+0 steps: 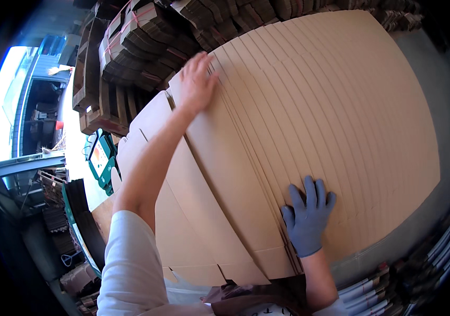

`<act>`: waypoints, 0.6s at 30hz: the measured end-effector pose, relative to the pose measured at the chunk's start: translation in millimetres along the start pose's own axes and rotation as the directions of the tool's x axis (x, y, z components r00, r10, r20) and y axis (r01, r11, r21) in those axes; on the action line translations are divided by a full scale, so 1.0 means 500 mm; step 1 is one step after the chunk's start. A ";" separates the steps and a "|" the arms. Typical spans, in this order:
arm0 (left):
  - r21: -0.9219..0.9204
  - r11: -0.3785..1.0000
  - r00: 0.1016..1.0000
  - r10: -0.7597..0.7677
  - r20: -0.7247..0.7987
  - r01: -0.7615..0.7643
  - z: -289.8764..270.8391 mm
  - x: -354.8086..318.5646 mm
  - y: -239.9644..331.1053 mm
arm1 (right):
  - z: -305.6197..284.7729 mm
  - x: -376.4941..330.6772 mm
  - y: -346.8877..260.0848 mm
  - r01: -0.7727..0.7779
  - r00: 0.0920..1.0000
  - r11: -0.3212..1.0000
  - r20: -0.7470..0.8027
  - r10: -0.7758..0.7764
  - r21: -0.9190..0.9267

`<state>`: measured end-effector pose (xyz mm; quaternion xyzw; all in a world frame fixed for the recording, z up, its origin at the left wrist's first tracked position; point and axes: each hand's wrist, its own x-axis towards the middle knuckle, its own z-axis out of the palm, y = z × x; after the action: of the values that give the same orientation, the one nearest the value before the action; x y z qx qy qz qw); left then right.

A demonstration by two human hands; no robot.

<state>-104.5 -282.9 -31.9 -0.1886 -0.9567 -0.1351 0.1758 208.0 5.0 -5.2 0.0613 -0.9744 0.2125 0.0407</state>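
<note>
A wide run of flat brown cardboard sheets (362,121) lies fanned out in front of me, each overlapping its neighbour like shingles. At their far left edge, my bare left hand (197,84) rests on the sheets, fingers stretched out and a little apart. My right hand (308,221), in a grey glove, lies flat with spread fingers on the overlapping sheets nearer to me. Under my left arm, a slotted cardboard sheet (193,216) with cut flaps lies on the left side. Neither hand visibly holds a sheet.
Bundled stacks of cardboard (146,45) tied with pink string stand beyond the far edge, near a wooden pallet (106,113). Green printed cartons (101,160) sit to the left. More stacked boards (364,295) are at the lower right, beside grey floor (428,68).
</note>
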 end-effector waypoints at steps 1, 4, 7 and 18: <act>0.081 0.991 0.993 -0.110 0.045 0.106 0.007 0.028 -0.036 | 0.001 0.000 0.002 -0.002 1.000 1.000 0.003 0.002 -0.001; -0.011 0.894 0.869 -0.432 0.241 0.448 0.024 0.072 -0.139 | 0.004 -0.001 0.001 -0.007 1.000 1.000 0.022 0.008 -0.013; -0.005 0.897 0.856 -0.421 0.299 0.442 0.036 0.066 -0.152 | 0.006 0.000 0.007 -0.010 1.000 1.000 0.006 0.010 -0.013; -0.019 0.873 0.838 -0.462 0.291 0.488 0.036 0.038 -0.155 | 0.005 -0.001 0.007 0.000 1.000 1.000 0.000 0.000 -0.018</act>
<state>-157.6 -340.3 -55.5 0.0296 -0.9812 -0.1907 -0.0079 208.2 7.1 -8.9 0.0610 -0.9763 0.2035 0.0412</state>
